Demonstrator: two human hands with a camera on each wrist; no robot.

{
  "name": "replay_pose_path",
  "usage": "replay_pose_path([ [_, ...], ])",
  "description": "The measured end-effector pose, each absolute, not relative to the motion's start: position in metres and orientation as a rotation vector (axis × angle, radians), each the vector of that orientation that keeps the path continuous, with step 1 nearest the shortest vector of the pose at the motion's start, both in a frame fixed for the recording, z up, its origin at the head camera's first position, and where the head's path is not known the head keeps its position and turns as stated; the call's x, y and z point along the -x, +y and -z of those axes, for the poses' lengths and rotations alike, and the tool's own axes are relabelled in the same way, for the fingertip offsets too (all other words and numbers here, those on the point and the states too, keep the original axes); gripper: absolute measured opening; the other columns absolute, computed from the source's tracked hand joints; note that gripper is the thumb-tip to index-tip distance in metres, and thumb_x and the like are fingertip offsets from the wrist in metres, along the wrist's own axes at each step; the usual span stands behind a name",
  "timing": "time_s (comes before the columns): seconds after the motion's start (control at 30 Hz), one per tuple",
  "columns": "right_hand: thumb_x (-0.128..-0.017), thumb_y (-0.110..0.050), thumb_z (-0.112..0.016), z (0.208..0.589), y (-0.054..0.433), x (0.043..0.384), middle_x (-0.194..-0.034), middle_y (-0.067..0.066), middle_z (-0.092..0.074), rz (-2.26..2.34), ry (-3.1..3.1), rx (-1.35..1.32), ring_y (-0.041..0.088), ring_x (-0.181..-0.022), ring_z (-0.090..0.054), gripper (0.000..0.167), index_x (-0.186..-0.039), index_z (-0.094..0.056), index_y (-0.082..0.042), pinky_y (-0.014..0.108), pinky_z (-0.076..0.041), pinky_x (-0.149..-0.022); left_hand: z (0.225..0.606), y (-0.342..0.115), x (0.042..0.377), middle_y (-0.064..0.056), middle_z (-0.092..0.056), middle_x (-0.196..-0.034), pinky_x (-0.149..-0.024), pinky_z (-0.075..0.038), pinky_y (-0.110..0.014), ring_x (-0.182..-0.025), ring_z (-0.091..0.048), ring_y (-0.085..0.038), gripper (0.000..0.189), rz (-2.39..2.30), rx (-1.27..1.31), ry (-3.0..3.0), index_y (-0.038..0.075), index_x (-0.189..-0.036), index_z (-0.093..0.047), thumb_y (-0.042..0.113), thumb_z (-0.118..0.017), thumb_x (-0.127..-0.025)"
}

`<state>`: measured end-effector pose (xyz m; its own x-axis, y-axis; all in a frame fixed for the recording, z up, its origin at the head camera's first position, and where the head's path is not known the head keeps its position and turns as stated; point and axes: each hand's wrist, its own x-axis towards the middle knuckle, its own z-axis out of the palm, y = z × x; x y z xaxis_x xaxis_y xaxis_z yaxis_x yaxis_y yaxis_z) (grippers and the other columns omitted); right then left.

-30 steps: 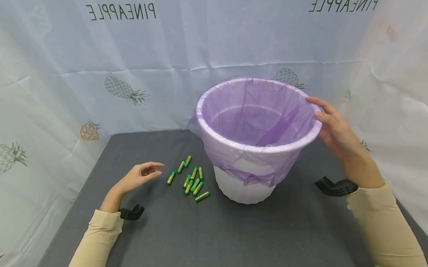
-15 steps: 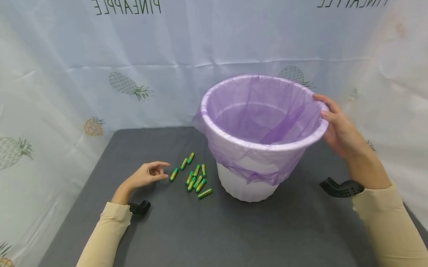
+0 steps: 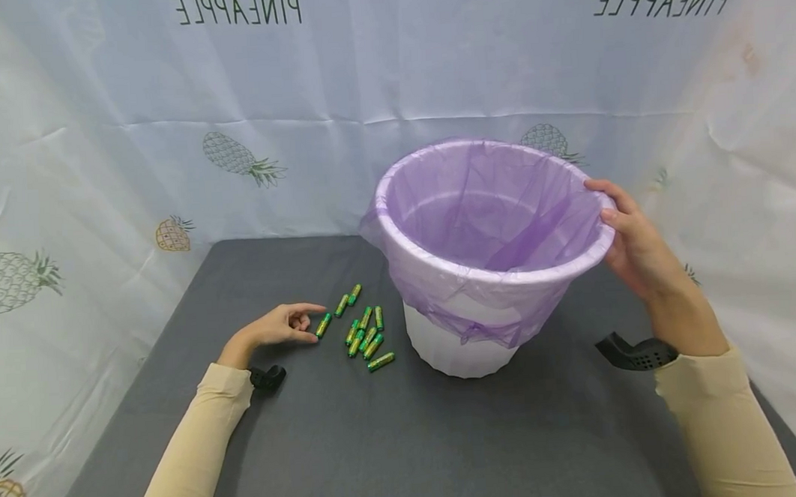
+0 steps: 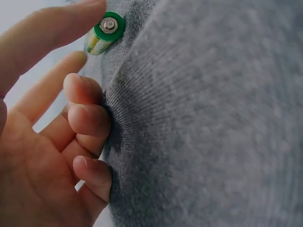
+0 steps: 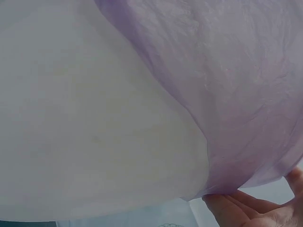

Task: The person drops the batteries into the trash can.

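Observation:
My left hand [image 3: 277, 326] is at the leftmost green-and-yellow battery [image 3: 324, 325] on the table. Thumb and forefinger are spread about its two ends, and the other fingers curl against the tabletop. The left wrist view shows the silver terminal end of this battery [image 4: 105, 33] close to the thumb tip. With my right hand [image 3: 637, 243] I grip the right rim of a white trash bin [image 3: 457, 350], thumb on the rim. A thin purple bag [image 3: 472, 323] lines the bin and folds over its rim. The right wrist view has my fingers [image 5: 251, 210] at the bag's edge.
Several more batteries [image 3: 367, 340] lie loosely grouped between my left hand and the bin on the dark grey table [image 3: 395, 444]. A pale curtain [image 3: 335, 72] printed with pineapples hangs behind and at both sides. Each wrist wears a black camera mount [image 3: 267, 378].
My left hand has moved right to the leftmost battery, its thumb and forefinger coming to either end. My right hand keeps its grip on the rim. The head view has shifted slightly.

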<state>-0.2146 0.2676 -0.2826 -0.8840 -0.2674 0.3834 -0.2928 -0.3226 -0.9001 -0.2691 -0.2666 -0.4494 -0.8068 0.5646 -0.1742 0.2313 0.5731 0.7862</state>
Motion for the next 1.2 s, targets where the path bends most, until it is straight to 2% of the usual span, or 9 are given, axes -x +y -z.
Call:
replay_pose_path([
  [0.5,-0.100,-0.010,-0.043,0.286,0.267,0.215,-0.123,0.001,-0.043,-2.429,-1.803,-0.784,0.007,-0.094,-0.055,0.031,-0.129,-0.048,-0.018,0.019,-0.053,-0.072,0.452,-0.264,0.267,0.002,-0.042,-0.074,-0.065,-0.034,-0.023,-0.058,-0.032,-0.003,0.061,-1.012,-0.650,2.427,-0.004,-0.140,-0.045,0.015,-0.070,-0.088],
  [0.83,-0.099,-0.012,-0.045,0.286,0.267,0.214,-0.124,0.002,-0.042,-2.429,-1.802,-0.709,0.007,-0.095,-0.054,0.030,-0.128,-0.049,-0.019,0.020,-0.053,-0.071,0.456,-0.256,0.267,0.002,-0.040,-0.072,-0.065,-0.032,-0.023,-0.058,-0.031,-0.003,0.058,-1.038,-0.578,2.529,-0.001,-0.127,-0.057,0.021,-0.080,-0.079],
  [1.2,-0.098,-0.013,-0.047,0.285,0.268,0.214,-0.124,0.001,-0.042,-2.416,-1.825,-0.683,0.007,-0.094,-0.055,0.030,-0.127,-0.049,-0.020,0.021,-0.053,-0.070,0.460,-0.253,0.263,0.001,-0.042,-0.072,-0.065,-0.034,-0.022,-0.060,-0.034,-0.002,0.048,-1.120,-0.576,2.640,0.000,-0.118,-0.062,0.019,-0.080,-0.078],
])
